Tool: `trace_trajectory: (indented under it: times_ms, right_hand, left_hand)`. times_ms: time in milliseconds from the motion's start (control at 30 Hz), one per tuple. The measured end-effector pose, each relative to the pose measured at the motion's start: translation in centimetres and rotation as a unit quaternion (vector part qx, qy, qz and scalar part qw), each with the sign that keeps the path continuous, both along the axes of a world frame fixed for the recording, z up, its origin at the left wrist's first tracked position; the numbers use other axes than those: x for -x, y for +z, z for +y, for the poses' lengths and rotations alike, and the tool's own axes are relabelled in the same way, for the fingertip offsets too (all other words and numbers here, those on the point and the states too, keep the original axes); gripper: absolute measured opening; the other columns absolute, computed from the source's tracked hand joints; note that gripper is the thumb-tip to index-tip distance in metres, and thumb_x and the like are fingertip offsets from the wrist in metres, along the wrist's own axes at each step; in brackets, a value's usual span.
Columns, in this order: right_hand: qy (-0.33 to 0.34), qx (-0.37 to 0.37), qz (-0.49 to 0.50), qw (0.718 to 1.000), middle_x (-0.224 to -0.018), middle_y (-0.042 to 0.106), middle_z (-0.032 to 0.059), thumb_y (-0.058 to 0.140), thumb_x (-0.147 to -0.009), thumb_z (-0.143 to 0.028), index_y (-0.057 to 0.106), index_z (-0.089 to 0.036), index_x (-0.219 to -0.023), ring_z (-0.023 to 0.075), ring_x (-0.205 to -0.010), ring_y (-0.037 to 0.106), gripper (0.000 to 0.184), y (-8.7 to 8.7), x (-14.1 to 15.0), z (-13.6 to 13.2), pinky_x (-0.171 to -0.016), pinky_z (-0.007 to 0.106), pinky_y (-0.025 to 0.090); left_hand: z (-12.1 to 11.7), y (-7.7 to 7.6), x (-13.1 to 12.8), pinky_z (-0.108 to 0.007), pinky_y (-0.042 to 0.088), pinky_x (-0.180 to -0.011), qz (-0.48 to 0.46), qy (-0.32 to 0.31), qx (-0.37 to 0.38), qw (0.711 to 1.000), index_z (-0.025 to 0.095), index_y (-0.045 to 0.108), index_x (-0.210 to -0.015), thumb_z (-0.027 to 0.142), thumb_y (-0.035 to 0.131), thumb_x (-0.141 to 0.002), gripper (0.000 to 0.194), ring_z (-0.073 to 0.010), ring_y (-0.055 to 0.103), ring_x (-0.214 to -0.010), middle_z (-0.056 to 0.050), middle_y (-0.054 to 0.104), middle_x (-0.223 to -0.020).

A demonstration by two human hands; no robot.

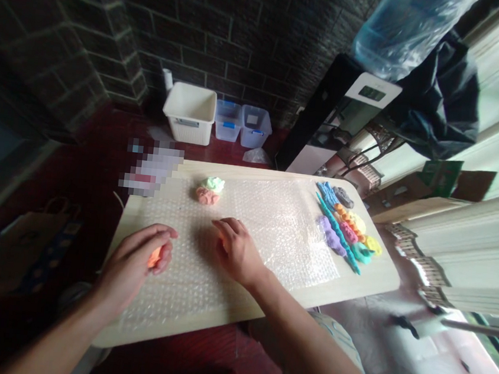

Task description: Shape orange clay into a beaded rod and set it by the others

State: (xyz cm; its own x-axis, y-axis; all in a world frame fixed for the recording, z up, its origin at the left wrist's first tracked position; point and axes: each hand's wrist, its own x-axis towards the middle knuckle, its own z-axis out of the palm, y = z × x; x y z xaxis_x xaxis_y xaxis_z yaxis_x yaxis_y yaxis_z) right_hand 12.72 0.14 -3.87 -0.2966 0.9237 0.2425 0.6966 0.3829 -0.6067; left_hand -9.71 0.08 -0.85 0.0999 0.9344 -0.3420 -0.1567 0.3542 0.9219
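Note:
My left hand (142, 256) is curled around a lump of orange modelling clay (155, 257), part of which shows between thumb and fingers. To the right, my right hand (237, 250) hovers low over the bubble wrap (267, 224) with its fingers bent inward. Whatever those fingers hold, if anything, is hidden. Beyond both hands a pale green clay lump (213, 184) sits against a salmon-pink clay lump (207, 196). Several coloured clay pieces lie at the table's right end, among them a long teal twisted strip (338, 232), a purple piece (332, 236) and a grey piece (343, 197).
Bubble wrap covers much of the light wooden table (374, 271). A pixelated item (151, 170) is at its far left corner. Behind stand a white bin (190, 112), two clear bins (256, 125) and a water dispenser (327, 130). A cardboard box (428, 188) is at right.

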Motion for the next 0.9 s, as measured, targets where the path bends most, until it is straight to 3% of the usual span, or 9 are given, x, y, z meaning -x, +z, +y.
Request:
trace_trajectory:
  times_ms: [67,133,300,467,600,733,800,900]
  right_hand:
    - [-0.002,-0.001,0.019,1.0,-0.125,0.069,0.0151,0.056,-0.092,-0.005,0.057,-0.016,-0.141,0.0253,-0.11,0.066,0.051,0.1,-0.1,-0.1,-0.1,0.042,0.055]
    - [-0.01,-0.005,0.031,0.999,-0.12,0.072,0.0139,0.062,-0.095,-0.014,0.057,-0.017,-0.14,0.0254,-0.104,0.068,0.045,0.3,-0.2,-0.1,-0.095,0.042,0.056]
    - [-0.026,-0.011,0.004,1.0,-0.102,0.076,0.0132,0.074,-0.094,-0.035,0.069,-0.016,-0.114,0.0281,-0.093,0.068,0.027,0.7,-0.2,0.0,-0.087,0.044,0.055]
    - [-0.029,-0.008,0.007,1.0,-0.108,0.071,0.0153,0.077,-0.093,-0.039,0.073,-0.016,-0.105,0.0269,-0.094,0.069,0.026,0.7,-0.2,0.1,-0.086,0.041,0.057]
    - [-0.024,0.0,-0.013,1.0,-0.106,0.071,0.0139,0.075,-0.094,-0.037,0.073,-0.016,-0.118,0.0259,-0.091,0.071,0.032,0.6,-0.2,0.1,-0.082,0.04,0.06]
    - [-0.027,-0.011,-0.022,0.999,-0.113,0.07,0.0145,0.07,-0.096,-0.045,0.067,-0.016,-0.132,0.0265,-0.094,0.072,0.046,0.6,-0.4,0.1,-0.084,0.041,0.061]
    - [-0.047,-0.02,-0.013,0.999,-0.118,0.068,0.0155,0.065,-0.099,-0.047,0.065,-0.017,-0.134,0.0255,-0.093,0.071,0.046,0.6,-0.5,0.1,-0.08,0.041,0.062]
    - [-0.083,-0.007,0.016,0.996,-0.115,0.067,0.0135,0.059,-0.102,-0.048,0.065,-0.018,-0.131,0.0223,-0.085,0.067,0.043,0.7,-0.5,0.1,-0.061,0.033,0.061]
  left_hand:
    - [0.1,0.2,-0.1,-0.02,0.031,-0.047,-0.01,0.022,0.006,1.0,0.017,0.07,-0.101,0.035,0.075,-0.079,0.029,-0.0094,0.044,-0.05,0.004,0.054,-0.058]
    - [0.3,0.4,-0.2,-0.02,0.032,-0.047,-0.015,0.038,0.013,0.999,0.015,0.07,-0.102,0.033,0.077,-0.075,0.033,-0.0093,0.046,-0.051,0.003,0.058,-0.06]
    - [0.4,0.2,-0.2,-0.023,0.04,-0.051,-0.03,0.024,0.021,0.999,0.012,0.074,-0.095,0.043,0.084,-0.074,0.039,-0.0097,0.054,-0.056,-0.005,0.07,-0.079]
    - [0.2,0.0,-0.5,-0.02,0.026,-0.043,-0.046,0.0,0.025,0.999,0.015,0.062,-0.07,0.058,0.078,-0.081,0.047,-0.0064,0.043,-0.047,0.0,0.058,-0.065]
    - [0.1,0.1,-0.3,-0.021,0.018,-0.043,-0.057,-0.01,0.02,0.998,0.018,0.046,-0.06,0.06,0.072,-0.085,0.056,-0.005,0.037,-0.043,0.003,0.047,-0.056]
    - [0.2,-0.4,-0.3,-0.022,0.018,-0.043,-0.035,-0.01,0.008,0.999,0.018,0.047,-0.057,0.061,0.068,-0.088,0.057,-0.0053,0.035,-0.042,0.004,0.043,-0.053]
    - [0.3,-0.7,-0.4,-0.021,0.018,-0.042,-0.039,-0.007,0.015,0.999,0.017,0.058,-0.066,0.059,0.067,-0.089,0.049,-0.0055,0.036,-0.042,0.004,0.046,-0.055]
    - [0.5,-0.7,-0.6,-0.02,0.021,-0.041,-0.046,-0.015,0.038,0.998,0.014,0.07,-0.098,0.051,0.065,-0.091,0.037,-0.0059,0.036,-0.043,0.002,0.054,-0.061]
